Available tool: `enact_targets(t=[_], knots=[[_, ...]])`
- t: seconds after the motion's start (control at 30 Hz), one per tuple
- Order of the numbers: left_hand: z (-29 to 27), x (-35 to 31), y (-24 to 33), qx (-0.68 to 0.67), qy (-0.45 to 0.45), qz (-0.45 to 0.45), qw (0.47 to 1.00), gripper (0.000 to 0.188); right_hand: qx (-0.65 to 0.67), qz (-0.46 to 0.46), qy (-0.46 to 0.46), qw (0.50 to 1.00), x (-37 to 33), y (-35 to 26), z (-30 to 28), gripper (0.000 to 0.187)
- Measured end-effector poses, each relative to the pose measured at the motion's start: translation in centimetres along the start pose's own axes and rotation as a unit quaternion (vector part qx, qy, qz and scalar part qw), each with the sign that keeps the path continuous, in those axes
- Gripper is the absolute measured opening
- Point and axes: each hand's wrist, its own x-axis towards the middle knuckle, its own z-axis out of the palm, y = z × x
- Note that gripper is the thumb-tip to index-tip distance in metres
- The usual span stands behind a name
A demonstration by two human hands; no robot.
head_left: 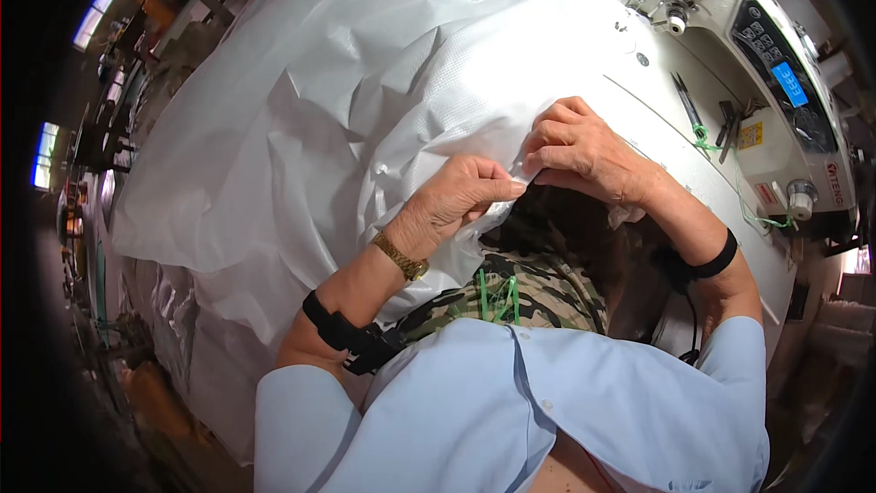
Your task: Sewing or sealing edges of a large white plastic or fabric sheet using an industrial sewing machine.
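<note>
A large sheet of white woven plastic fabric [365,82] spreads in folds over the table and down toward my lap. My left hand [463,190] pinches its near edge between thumb and curled fingers. Close by on the right, my right hand [584,151] grips the same edge, fingertips bent down onto it. The two hands nearly meet, with a short bit of the edge between them. Part of the fabric under the right palm is hidden.
A white sewing machine [776,82] with a lit blue display stands at the right. On its bed [639,100] lie black-handled tweezers [686,102] and green thread [701,135]. Green thread strands [498,297] rest on my camouflage-patterned lap. Cluttered shelving [96,192] lines the far left.
</note>
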Motion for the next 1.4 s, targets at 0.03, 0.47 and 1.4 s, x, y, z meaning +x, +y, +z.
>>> enact_targets(t=[0.03,0.47,1.4], knots=[[-0.2,-0.2,0.2,-0.001,-0.03,-0.052,0.998,0.019,-0.003,-0.012,0.005,1.0,-0.1,0.1,0.1,0.018],[5.5,-2.2,1.2,0.562,0.19,0.348,0.726,0.063,0.019,-0.017,0.014,1.0,0.0,0.3,0.5,0.013],[4.5,-0.7,1.7,0.431,0.13,0.384,0.806,0.029,-0.027,0.073,0.086,0.993,-0.7,6.0,-2.6,0.036]])
